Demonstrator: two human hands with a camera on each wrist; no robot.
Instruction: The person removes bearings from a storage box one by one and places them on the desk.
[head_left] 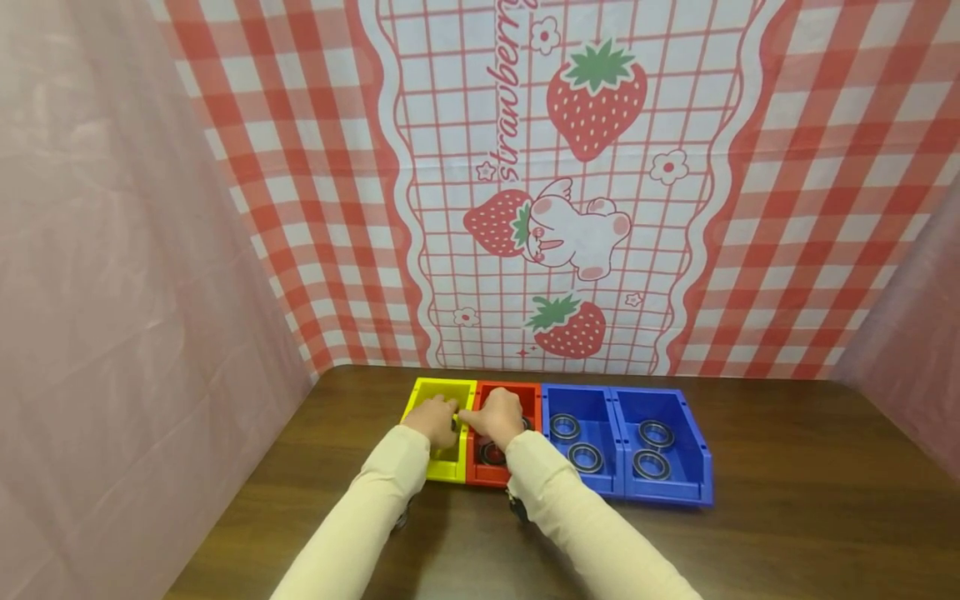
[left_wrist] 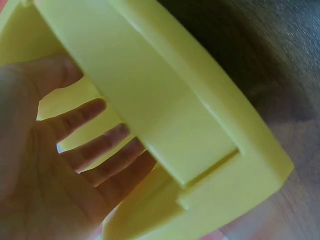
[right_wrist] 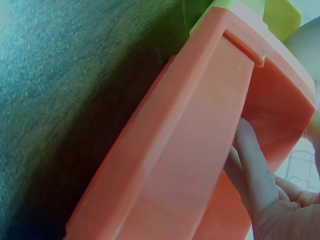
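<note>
My left hand (head_left: 433,419) reaches down into the yellow bin (head_left: 447,477), its fingers spread and loosely bent. In the left wrist view the palm shows bare, with the fingertips near the bin's front wall (left_wrist: 145,95). A small dark edge shows beside that hand in the head view. My right hand (head_left: 501,417) is over and inside the red bin (head_left: 487,477), thumb toward the yellow one. Its fingers (right_wrist: 252,160) extend behind the red front wall, which hides some of their tips. A ball bearing (head_left: 491,453) lies in the red bin, and another is partly covered by the hand.
Two blue bins (head_left: 617,442) stand in line to the right, each with two bearings, such as one bearing (head_left: 585,457) near the front. All sit on a brown wooden table (head_left: 795,492). A strawberry-print checked cloth (head_left: 570,167) hangs behind; pale curtains flank the sides.
</note>
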